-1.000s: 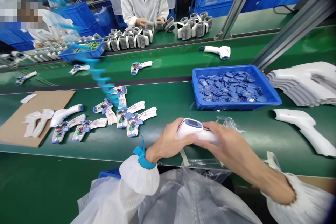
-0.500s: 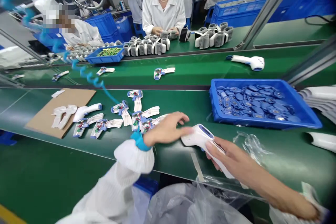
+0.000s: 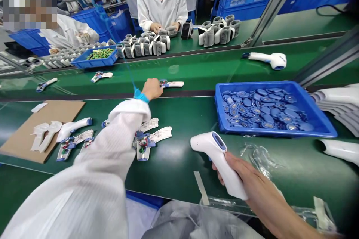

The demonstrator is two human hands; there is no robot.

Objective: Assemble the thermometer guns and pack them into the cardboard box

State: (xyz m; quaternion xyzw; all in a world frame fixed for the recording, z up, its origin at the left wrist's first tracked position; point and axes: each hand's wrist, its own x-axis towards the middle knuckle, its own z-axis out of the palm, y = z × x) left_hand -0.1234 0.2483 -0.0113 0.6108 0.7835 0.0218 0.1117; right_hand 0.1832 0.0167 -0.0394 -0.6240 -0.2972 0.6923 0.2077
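Handheld device (image 3: 221, 166), white with a blue-rimmed display, gripped by its handle in the right hand (image 3: 246, 177), right of centre in the lower frame, nose pointing left. Looks closed up along the visible side; by judgement, assembled or close to it, with the hidden side impossible to check.

Just beyond, left of centre on the desk (image 3: 185, 115), open halves (image 3: 161, 134) with wires and green boards exposed, partly behind the left sleeve (image 3: 117, 138); judged as left to be covered. More wired halves (image 3: 64, 151) at lower left, likewise uncovered. At the right edge, a loose shell (image 3: 340, 150), and past it stacked shells (image 3: 342, 99), apparently plenty for further covering. Between these and centre, a blue tray (image 3: 275, 131), full of blue parts (image 3: 260, 110).

Farther, in the upper middle, left hand (image 3: 153, 88) stretched out over the green strip (image 3: 199, 71), fingers curled at the end of another wired half (image 3: 175, 84); cannot tell whether pinching or merely touching. Farther along the strip, at upper left, one more open half (image 3: 102, 76), and at upper right a closed-looking unit (image 3: 275, 60), presumably done.
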